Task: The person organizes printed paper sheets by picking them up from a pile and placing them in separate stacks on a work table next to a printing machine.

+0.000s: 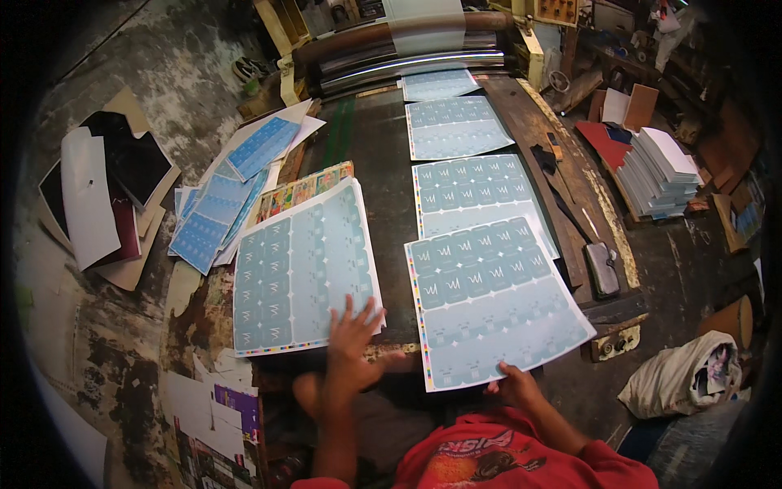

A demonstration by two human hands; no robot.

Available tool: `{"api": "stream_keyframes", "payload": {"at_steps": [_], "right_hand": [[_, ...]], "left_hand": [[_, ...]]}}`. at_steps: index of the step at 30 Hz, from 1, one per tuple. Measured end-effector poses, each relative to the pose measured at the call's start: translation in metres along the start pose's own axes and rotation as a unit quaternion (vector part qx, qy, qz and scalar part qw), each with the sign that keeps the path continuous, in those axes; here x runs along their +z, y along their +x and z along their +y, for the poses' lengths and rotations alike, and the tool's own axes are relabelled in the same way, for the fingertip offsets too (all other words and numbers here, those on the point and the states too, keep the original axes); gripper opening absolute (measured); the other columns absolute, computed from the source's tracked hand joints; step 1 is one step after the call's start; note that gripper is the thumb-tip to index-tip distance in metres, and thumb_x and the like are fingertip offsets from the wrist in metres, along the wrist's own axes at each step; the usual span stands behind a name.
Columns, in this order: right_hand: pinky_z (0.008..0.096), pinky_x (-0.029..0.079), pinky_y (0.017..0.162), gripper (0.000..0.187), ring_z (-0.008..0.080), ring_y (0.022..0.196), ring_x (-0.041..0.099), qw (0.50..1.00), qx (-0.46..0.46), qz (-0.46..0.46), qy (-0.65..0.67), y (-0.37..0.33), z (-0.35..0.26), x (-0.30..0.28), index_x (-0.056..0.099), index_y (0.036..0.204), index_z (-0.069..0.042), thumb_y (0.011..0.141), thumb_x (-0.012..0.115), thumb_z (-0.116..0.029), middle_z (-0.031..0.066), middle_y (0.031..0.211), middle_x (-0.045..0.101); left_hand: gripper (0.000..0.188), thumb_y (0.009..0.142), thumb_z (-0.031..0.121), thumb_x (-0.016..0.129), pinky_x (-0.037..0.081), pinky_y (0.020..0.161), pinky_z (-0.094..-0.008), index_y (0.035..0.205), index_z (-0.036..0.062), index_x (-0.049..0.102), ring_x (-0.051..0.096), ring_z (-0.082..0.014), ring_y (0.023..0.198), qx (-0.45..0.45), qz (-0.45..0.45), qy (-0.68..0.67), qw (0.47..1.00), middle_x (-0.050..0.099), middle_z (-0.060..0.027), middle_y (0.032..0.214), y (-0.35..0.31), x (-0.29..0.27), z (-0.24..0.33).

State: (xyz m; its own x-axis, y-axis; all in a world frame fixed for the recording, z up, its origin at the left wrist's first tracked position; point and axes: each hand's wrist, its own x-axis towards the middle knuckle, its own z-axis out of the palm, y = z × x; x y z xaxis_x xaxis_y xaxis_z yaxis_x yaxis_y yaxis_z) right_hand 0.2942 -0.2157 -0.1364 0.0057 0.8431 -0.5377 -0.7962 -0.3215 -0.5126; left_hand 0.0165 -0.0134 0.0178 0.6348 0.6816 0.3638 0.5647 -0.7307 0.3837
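Observation:
With thumb on top, my right hand [515, 383] pinches the near edge of a blue-green printed sheet [497, 322]. The sheet lies tilted and overlaps another printed sheet [476, 196] beyond it. Fingers spread, my left hand [350, 341] is at the lower right corner of a stack of similar printed sheets [305, 269]; whether it presses on the stack is hard to tell. More printed sheets [456, 126] run in a line up the dark table [371, 138] to the rollers [411, 63] at the far end.
Bluer cut sheets [216, 204] lie left of the stack. On the left floor are black and white boards [94, 187]. A paper pile [656, 171] stands at right, a grey pouch [603, 269] on the table's right edge. A white sack [684, 375] sits at lower right.

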Motion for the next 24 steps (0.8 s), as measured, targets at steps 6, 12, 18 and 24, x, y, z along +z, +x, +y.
{"api": "stream_keyframes", "payload": {"at_steps": [6, 12, 18, 24], "right_hand": [[0.0345, 0.051, 0.076, 0.045, 0.0235, 0.078, 0.064, 0.995, 0.093, 0.027, -0.002, -0.053, 0.032, -0.009, 0.048, 0.123, 0.001, 0.097, 0.054, -0.035, 0.0201, 0.093, 0.068], [0.0366, 0.049, 0.084, 0.048, 0.0261, 0.088, 0.065, 0.996, 0.085, 0.000, -0.002, -0.058, 0.036, -0.008, 0.047, 0.126, 0.003, 0.100, 0.047, -0.038, 0.0249, 0.104, 0.067], [0.0385, 0.049, 0.085, 0.053, 0.0272, 0.089, 0.064, 1.000, -0.010, 0.005, -0.026, -0.023, 0.009, 0.013, 0.045, 0.126, 0.005, 0.102, 0.038, -0.041, 0.0253, 0.104, 0.066], [0.0419, 0.050, 0.084, 0.052, 0.0257, 0.083, 0.064, 0.999, -0.028, 0.014, 0.014, 0.020, -0.002, 0.016, 0.048, 0.121, 0.003, 0.100, 0.042, -0.045, 0.0212, 0.098, 0.066]], "left_hand": [[0.063, 0.073, 0.044, 0.080, 0.026, 0.110, -0.0576, 0.122, 0.0079, 0.064, 0.038, -0.0411, 0.137, -0.065, 0.025, -0.022, 0.997, 0.057, -0.0118, 0.135, -0.008, 0.010, -0.033], [0.034, 0.090, 0.033, 0.067, 0.030, 0.110, -0.0517, 0.114, 0.0081, 0.069, 0.048, -0.0373, 0.130, -0.099, 0.069, -0.078, 0.990, 0.065, -0.0112, 0.123, -0.007, 0.014, -0.032], [0.028, 0.099, 0.024, 0.051, 0.032, 0.108, -0.0500, 0.108, 0.0043, 0.069, 0.055, -0.0329, 0.124, -0.179, 0.153, -0.068, 0.970, 0.070, -0.0087, 0.113, -0.005, 0.028, -0.020], [0.026, 0.100, 0.022, 0.050, 0.032, 0.108, -0.0476, 0.107, 0.0040, 0.068, 0.055, -0.0319, 0.124, -0.203, 0.204, -0.029, 0.957, 0.070, -0.0114, 0.111, -0.001, 0.039, -0.007]]}}
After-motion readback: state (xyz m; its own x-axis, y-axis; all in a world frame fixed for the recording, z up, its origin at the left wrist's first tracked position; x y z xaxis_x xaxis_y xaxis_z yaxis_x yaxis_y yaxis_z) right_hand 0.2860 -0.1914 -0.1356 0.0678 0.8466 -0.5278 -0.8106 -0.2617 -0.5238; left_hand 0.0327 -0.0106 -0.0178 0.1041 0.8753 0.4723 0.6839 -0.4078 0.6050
